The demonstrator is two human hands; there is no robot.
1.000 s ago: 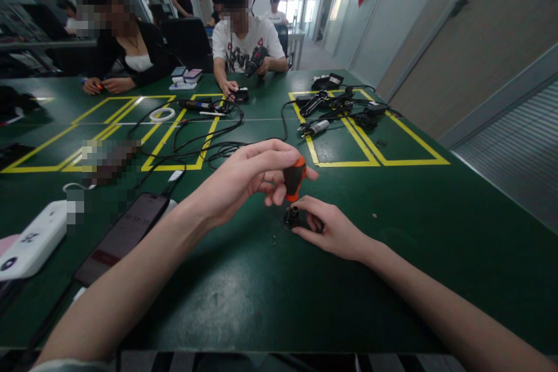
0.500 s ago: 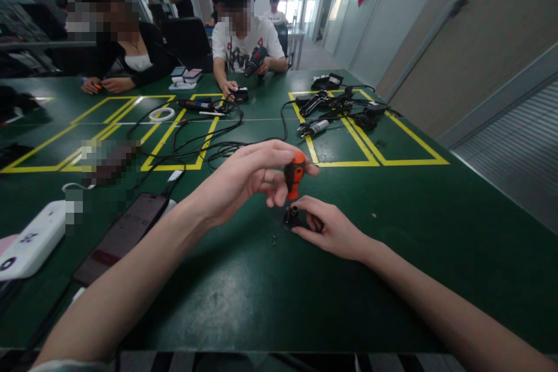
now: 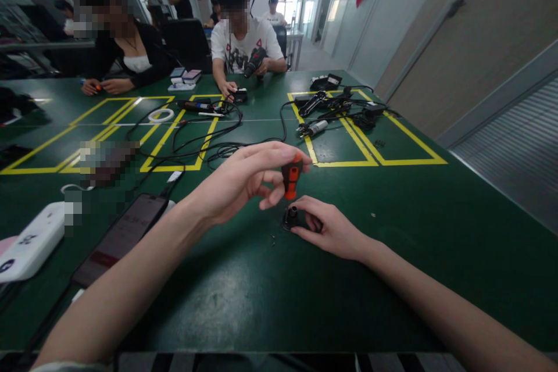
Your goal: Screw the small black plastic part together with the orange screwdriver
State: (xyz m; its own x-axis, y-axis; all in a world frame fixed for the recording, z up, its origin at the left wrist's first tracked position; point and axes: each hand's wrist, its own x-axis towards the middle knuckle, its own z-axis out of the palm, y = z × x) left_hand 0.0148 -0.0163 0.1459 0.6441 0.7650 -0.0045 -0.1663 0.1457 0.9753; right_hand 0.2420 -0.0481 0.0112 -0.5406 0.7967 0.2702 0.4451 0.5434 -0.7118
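My left hand (image 3: pixel 264 171) grips an orange and black screwdriver (image 3: pixel 291 179) by its short handle, held nearly upright with the shaft pointing down. Below it, my right hand (image 3: pixel 325 224) pinches a small round black part (image 3: pixel 289 221) against the green table. A short dark tube stands up from that part. The screwdriver's tip comes down at the part's far side; whether it touches a screw is too small to tell. Close by, in front of the part, lie a few tiny screws (image 3: pixel 273 239).
To the left are a phone (image 3: pixel 124 232), a white power strip (image 3: pixel 37 238) and a brown object (image 3: pixel 114 163). Black cables (image 3: pixel 226 148) and a tape ring (image 3: pixel 161 115) lie beyond my hands. A co-worker (image 3: pixel 244 40) across the table (image 3: pixel 209 302) holds a drill (image 3: pixel 255 62).
The screwdriver handle has turned a little and shifted slightly left, and my left fingers have moved with it. My right hand stays on the black part.
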